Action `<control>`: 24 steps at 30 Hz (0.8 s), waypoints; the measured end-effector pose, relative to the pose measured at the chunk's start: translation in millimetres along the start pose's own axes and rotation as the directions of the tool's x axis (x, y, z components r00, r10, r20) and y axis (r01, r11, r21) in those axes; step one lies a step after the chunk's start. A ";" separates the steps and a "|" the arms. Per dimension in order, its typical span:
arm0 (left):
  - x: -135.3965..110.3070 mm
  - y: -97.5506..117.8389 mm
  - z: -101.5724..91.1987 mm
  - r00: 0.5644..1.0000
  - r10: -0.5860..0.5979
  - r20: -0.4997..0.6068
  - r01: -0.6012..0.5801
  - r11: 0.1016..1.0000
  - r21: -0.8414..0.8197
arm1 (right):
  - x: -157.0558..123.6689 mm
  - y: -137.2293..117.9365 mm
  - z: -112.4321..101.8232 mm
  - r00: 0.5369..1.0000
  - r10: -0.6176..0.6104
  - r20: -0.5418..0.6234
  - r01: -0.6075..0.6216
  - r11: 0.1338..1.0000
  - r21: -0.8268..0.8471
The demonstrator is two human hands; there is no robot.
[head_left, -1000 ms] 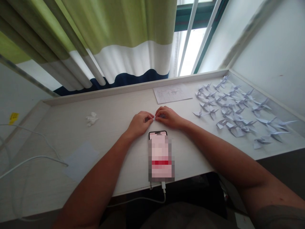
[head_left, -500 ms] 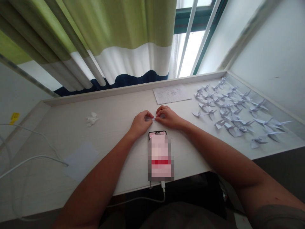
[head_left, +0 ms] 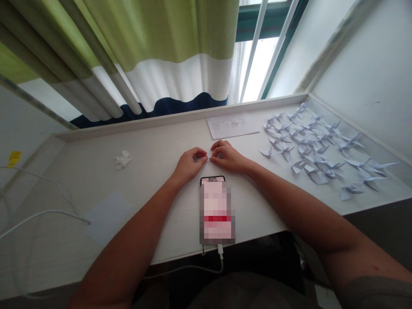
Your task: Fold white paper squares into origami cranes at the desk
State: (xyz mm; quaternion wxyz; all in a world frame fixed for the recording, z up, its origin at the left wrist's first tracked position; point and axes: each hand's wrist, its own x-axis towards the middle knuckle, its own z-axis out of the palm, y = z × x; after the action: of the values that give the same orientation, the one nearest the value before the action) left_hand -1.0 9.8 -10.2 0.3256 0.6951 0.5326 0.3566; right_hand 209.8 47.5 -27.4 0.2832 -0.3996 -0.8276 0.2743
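A phone (head_left: 216,210) is laid flat near the front edge of the white surface (head_left: 154,171), with a white cable (head_left: 193,269) plugged into its near end and hung below the edge. To the left of it a pale square sheet (head_left: 107,216) is lain flat, and a second white cable (head_left: 41,212) is looped across the left end of the surface.

Just beyond the top of the phone, the two hands are brought together. A small folded paper (head_left: 208,159) is pinched between them, low over the surface: the fingers of the left hand (head_left: 189,165) are closed on its left end, and those of the right hand (head_left: 227,157) are closed on its right end. The piece is so small and so covered by the fingertips that its shape cannot be told.

Further left, a crumpled white scrap (head_left: 122,159) is seen alone. To the right, many folded paper cranes (head_left: 317,148) are spread loosely on the bare surface, well apart from the hands; none is kept in any box or tray. Beyond the hands, a printed sheet (head_left: 232,125) is lain near the raised back edge. Behind that edge a green, white and navy curtain (head_left: 154,56) is hung beside a window (head_left: 260,56).
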 end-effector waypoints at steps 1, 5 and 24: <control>0.2 -0.5 0.5 1.000 0.000 -0.004 0.000 1.000 0.003 | 0.3 0.7 0.5 1.000 -0.001 -0.002 0.001 1.000 0.001; 0.9 -1.6 2.1 1.000 0.005 -0.002 -0.005 1.000 0.016 | 1.3 0.5 1.3 1.000 0.010 -0.007 -0.010 1.000 -0.008; 0.5 -2.9 2.2 0.999 0.053 0.013 -0.054 0.984 0.168 | 9.0 -8.3 5.3 0.991 0.124 -0.050 -0.126 0.991 -0.038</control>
State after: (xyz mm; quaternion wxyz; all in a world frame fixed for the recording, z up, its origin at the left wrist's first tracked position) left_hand -0.5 10.8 -13.8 0.2582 0.7356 0.5407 0.3161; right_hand 197.3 49.2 -23.2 0.2770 -0.4628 -0.7993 0.2650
